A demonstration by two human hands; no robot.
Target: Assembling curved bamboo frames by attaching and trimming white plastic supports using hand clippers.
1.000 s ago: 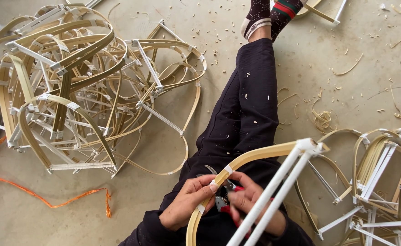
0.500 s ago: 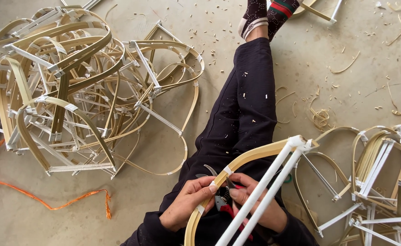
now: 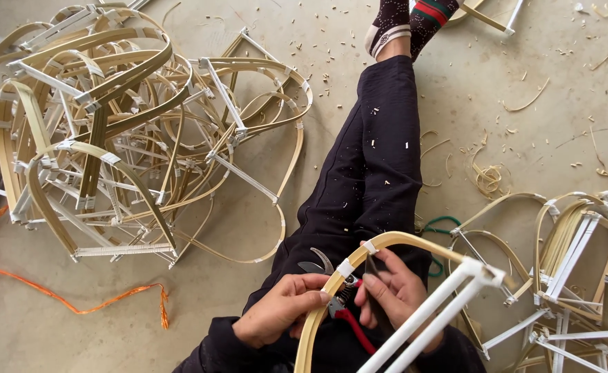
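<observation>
Left hand (image 3: 280,311) grips the bent bamboo strip (image 3: 317,307). Right hand (image 3: 393,293) clenches red-handled pruning shears (image 3: 338,304) beside it, frame pile (image 3: 117,131) nearby.

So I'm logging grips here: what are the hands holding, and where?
Left hand grips the curved bamboo strip near its white binding; right hand pinches it just beyond. Red-handled shears lie between.

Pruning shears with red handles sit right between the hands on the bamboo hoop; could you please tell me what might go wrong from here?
1. The pruning shears have blades open beside the left hand, so a slip could nick its fingers.
2. The bent bamboo strip looks sprung; losing grip might let it whip up.
3. The white rods cross over the right hand, partly hiding it.
</observation>
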